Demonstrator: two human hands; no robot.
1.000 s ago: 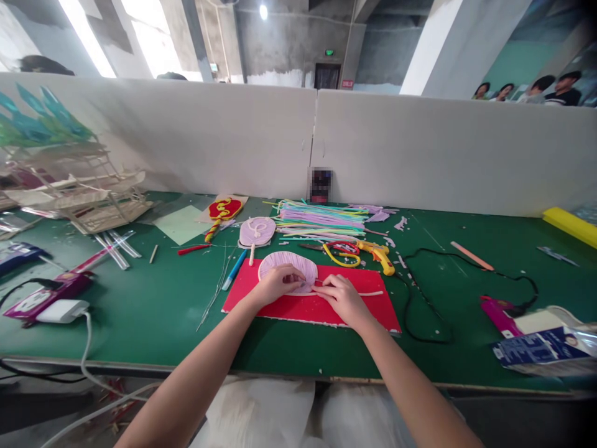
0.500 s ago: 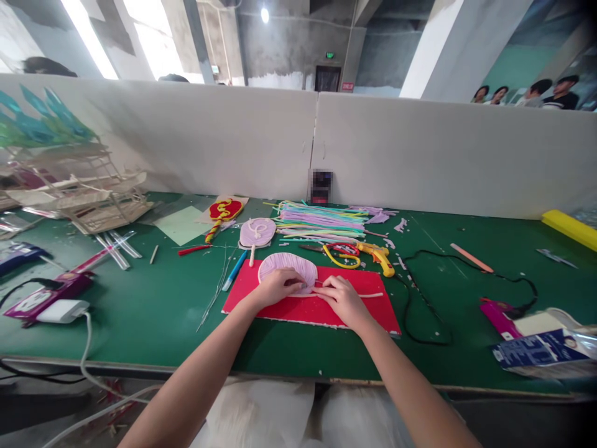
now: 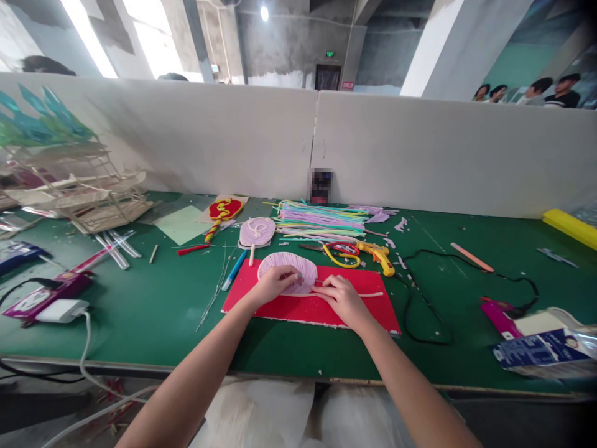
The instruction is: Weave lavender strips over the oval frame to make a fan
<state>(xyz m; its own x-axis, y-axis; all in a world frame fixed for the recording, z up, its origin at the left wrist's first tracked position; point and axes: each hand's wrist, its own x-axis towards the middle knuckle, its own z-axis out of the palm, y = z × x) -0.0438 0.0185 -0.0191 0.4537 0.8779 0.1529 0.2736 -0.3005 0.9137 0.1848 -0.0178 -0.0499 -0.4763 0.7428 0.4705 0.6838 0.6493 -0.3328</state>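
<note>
An oval fan shape (image 3: pixel 285 261) of lilac pipe cleaners with a pale rim lies on a red board (image 3: pixel 280 308). Over its lower middle is my left hand (image 3: pixel 275 284), fingers slightly bent and a little apart, with the fingertips at the lilac surface. My right hand (image 3: pixel 342 297) is at the fan's right end, thumb and fingers pinched on a thin pale pipe cleaner (image 3: pixel 373 295) that runs out to the right beneath the hand. The exact grip point is partly hidden by the fingers.
Behind the board lie a pile of coloured pipe cleaners (image 3: pixel 321 221), scissors (image 3: pixel 342 255), a yellow glue gun (image 3: pixel 377 256) and a smaller lilac fan (image 3: pixel 258 232). A blue pen (image 3: pixel 234 270) touches the left side. Power strips (image 3: pixel 51 295) and a black cord (image 3: pixel 420 305) lie outward.
My left hand has shifted slightly left and up over the fan, its fingertips drawn back from the lower right edge. My right hand stays nearly in place.
</note>
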